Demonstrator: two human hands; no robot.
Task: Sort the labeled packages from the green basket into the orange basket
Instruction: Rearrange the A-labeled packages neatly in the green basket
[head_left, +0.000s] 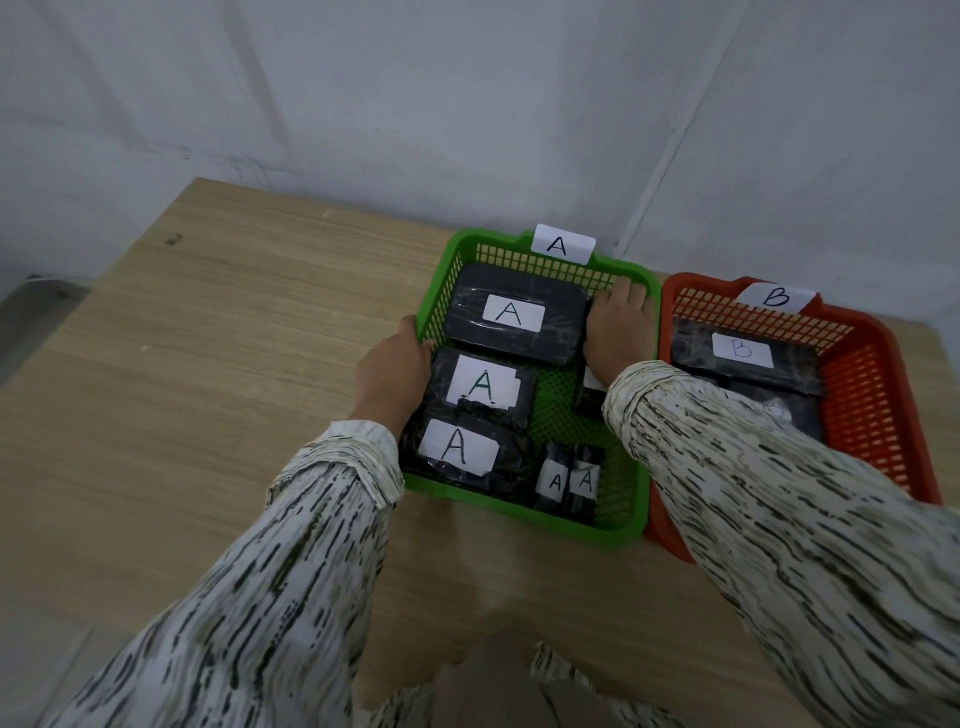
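The green basket (485, 240) carries an "A" tag (563, 244) on its far rim. It holds black wrapped packages with white "A" labels: a large one (511, 312) at the back, two medium ones (483, 387) (457, 447) at the left, and two small ones (556, 483) (587, 480) at the front. My left hand (395, 369) clasps the basket's left wall. My right hand (618, 327) lies palm down in the far right corner, beside the large package, above a partly hidden small package (589, 397). The orange basket (883, 332), tagged "B" (776, 297), holds a "B" package (743, 351).
Both baskets stand side by side, touching, at the right of a light wooden table (208, 364). A white wall rises just behind them. My right sleeve crosses the near half of the orange basket and hides part of its contents.
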